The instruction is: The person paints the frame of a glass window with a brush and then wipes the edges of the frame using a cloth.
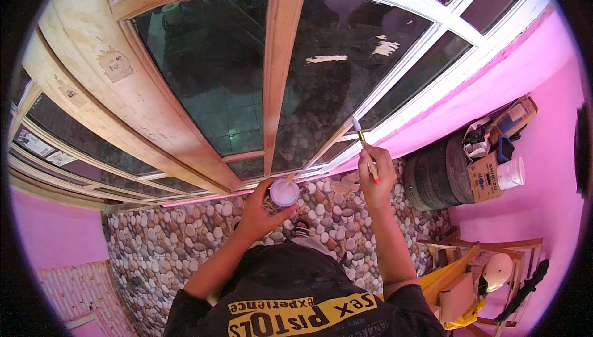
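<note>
My left hand is wrapped round a small cup of white paint, held below the window. In my right hand is a slim paintbrush with a red-tipped handle, its bristles pointing up at a narrow bar of the window frame. At the bristles, the bar is white above and tan wood below. The middle upright is mostly bare tan wood, while the frame on the right side is white. White smears mark the dark glass pane.
Stacked tyres stand by the pink wall at right, with cardboard boxes and a white bucket on or beside them. Nearer, a wooden rack holds a pale helmet. The floor is pebble-patterned.
</note>
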A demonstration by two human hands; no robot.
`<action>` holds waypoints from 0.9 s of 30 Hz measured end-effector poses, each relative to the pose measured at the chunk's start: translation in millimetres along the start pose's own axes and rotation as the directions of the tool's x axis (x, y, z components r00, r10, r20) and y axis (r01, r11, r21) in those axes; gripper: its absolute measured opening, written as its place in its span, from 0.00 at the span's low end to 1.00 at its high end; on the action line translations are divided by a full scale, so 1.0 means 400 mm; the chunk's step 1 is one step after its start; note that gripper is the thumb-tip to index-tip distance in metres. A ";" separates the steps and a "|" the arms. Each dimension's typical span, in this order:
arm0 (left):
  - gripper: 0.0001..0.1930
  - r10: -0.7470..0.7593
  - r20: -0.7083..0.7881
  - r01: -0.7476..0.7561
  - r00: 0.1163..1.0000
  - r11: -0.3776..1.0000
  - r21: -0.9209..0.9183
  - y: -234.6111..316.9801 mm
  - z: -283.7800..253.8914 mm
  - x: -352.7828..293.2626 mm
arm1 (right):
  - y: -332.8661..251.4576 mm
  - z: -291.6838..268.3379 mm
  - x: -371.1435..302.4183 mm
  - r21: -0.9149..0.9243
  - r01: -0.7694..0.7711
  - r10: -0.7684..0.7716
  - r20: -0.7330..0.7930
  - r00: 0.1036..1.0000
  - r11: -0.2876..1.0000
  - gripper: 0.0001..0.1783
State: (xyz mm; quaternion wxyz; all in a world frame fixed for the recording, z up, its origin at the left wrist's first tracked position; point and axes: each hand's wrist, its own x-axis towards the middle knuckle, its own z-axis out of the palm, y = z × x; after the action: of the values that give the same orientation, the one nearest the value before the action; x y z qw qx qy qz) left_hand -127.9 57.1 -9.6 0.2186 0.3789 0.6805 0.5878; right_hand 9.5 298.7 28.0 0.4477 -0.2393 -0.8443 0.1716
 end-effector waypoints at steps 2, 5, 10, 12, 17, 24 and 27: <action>0.36 0.004 -0.022 -0.004 1.000 1.000 -0.028 -0.011 -0.002 -0.007 | -0.005 0.004 -0.019 0.035 -0.027 0.027 0.017 0.999 0.999 0.08; 0.36 0.014 -0.013 -0.014 1.000 0.999 -0.034 -0.011 0.004 -0.004 | 0.019 0.019 -0.050 0.031 -0.051 0.048 0.086 0.995 0.998 0.08; 0.37 0.011 -0.007 -0.012 1.000 0.999 -0.041 -0.015 0.003 -0.006 | 0.032 0.029 -0.021 -0.005 -0.101 0.101 0.043 0.994 0.995 0.07; 0.37 0.014 -0.010 -0.014 1.000 0.999 -0.038 -0.012 0.001 -0.007 | 0.020 0.014 0.008 -0.016 -0.100 0.100 0.013 0.995 0.995 0.07; 0.38 0.001 -0.008 -0.001 1.000 0.999 0.047 -0.006 -0.009 -0.018 | -0.043 -0.029 0.038 0.015 -0.068 0.069 -0.083 0.994 0.998 0.06; 0.38 -0.013 0.001 0.013 1.000 0.999 -0.044 -0.010 0.000 -0.022 | 0.020 0.040 -0.048 -0.025 -0.035 0.036 0.045 0.998 0.999 0.07; 0.38 0.012 0.002 -0.012 1.000 0.998 -0.057 -0.013 -0.003 -0.024 | 0.026 0.049 -0.037 -0.054 -0.022 0.026 0.073 0.997 0.998 0.07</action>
State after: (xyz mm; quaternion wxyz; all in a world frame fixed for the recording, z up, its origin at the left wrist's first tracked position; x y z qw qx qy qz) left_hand -124.3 49.1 -15.9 0.2267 0.3771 0.6610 0.6079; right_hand 2.7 297.4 2.2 0.4076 -0.2545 -0.8616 0.1632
